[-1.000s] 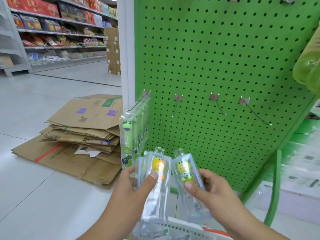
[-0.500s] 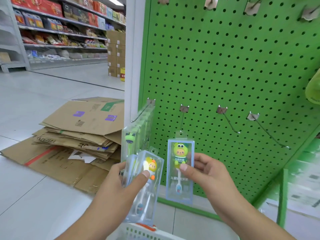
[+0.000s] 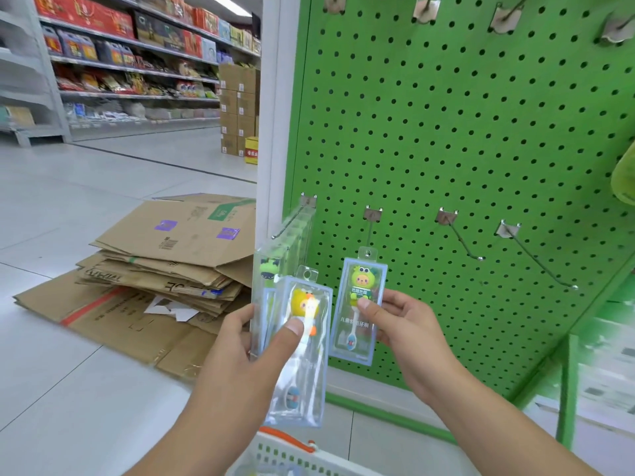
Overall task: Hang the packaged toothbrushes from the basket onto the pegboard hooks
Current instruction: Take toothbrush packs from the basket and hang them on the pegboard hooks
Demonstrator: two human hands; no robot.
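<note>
My right hand (image 3: 405,328) pinches a clear pack with a green-figure toothbrush (image 3: 359,310), upright, its hang tab just below the second hook (image 3: 371,214) of the green pegboard (image 3: 464,132). In front of the leftmost hook (image 3: 292,219) my left hand (image 3: 251,341) grips a pack with a yellow-figure toothbrush (image 3: 302,341), with more packs behind it. Several clear packs (image 3: 275,266) hang on that leftmost hook. The white basket (image 3: 292,455) with its orange handle sits at the bottom edge.
Two bare hooks (image 3: 460,238) (image 3: 536,255) stick out to the right of the second hook, and another row of hooks sits at the top. Flattened cardboard boxes (image 3: 165,262) lie on the floor to the left. Stocked shelves line the far aisle.
Both hands rose from over the basket toward the pegboard. The right hand turned its green-figure pack upright and brought it up under the second hook.
</note>
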